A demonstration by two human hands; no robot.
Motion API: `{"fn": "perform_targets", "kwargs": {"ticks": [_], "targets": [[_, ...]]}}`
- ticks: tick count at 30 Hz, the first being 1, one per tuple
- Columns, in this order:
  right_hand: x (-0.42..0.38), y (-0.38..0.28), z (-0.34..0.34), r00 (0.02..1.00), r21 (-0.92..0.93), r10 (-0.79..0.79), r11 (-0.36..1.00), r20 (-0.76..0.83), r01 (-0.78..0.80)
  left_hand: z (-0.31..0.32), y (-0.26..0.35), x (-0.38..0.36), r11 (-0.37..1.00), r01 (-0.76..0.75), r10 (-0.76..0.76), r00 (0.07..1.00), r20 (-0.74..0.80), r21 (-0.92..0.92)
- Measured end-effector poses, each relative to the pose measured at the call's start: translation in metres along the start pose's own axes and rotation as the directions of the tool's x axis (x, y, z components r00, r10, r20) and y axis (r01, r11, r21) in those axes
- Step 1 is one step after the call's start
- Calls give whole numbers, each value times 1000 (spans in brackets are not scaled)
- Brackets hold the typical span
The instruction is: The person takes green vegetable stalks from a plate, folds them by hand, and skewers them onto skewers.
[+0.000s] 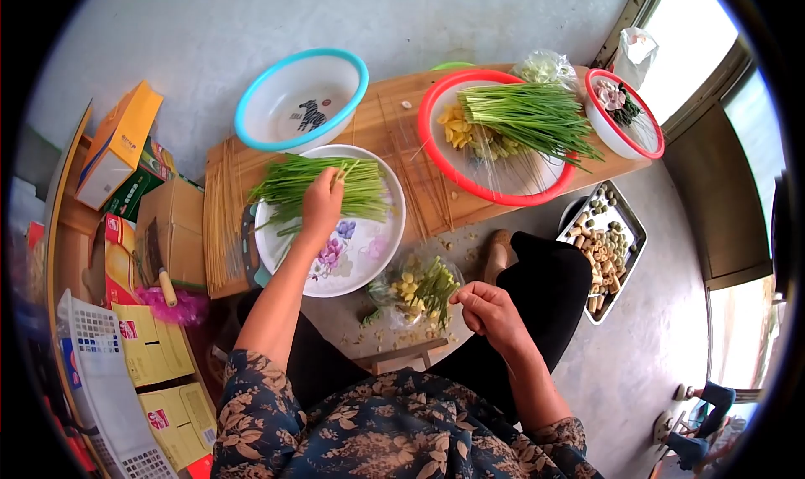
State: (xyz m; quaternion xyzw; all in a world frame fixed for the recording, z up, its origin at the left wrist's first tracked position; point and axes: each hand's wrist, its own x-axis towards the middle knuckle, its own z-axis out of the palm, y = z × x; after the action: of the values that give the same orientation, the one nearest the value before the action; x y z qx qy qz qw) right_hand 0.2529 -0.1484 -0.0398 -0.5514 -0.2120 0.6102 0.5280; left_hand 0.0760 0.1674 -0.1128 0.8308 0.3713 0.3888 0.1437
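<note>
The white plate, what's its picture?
The plate has purple and pink flowers, clearest in the head view.

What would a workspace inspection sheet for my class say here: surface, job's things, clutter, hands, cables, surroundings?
Surface: long brown wooden table; thin tan sticks lie on it.
Job's things: long green stalks on a round white floral plate; another green bunch in a red-rimmed round basin.
Clutter: cardboard boxes at left; a wooden-handled knife beside them.
Left hand: fingers closed on stalks over the plate.
Right hand: fingers curled beside a clear plastic bag of green and yellow pieces; whether it holds anything cannot be told.
Cables: nothing clearly seen.
Surroundings: grey floor; rectangular metal tray of food near the right knee; another person's legs, lower right.
</note>
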Motion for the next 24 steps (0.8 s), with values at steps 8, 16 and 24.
{"fn": "perform_targets", "kwargs": {"ticks": [8,16,24], "targets": [[-1,-2,10,999,-75,-46,996,-17,44,-72,67,-22,679,506,-426,862,275,-532],[-24,-26,51,994,-123,-111,986,26,113,-96,100,-73,153,520,-451,793,409,-840],[-32,-33,80,987,-170,-123,976,103,139,-109,121,-90,-63,524,-464,739,490,-849]]}}
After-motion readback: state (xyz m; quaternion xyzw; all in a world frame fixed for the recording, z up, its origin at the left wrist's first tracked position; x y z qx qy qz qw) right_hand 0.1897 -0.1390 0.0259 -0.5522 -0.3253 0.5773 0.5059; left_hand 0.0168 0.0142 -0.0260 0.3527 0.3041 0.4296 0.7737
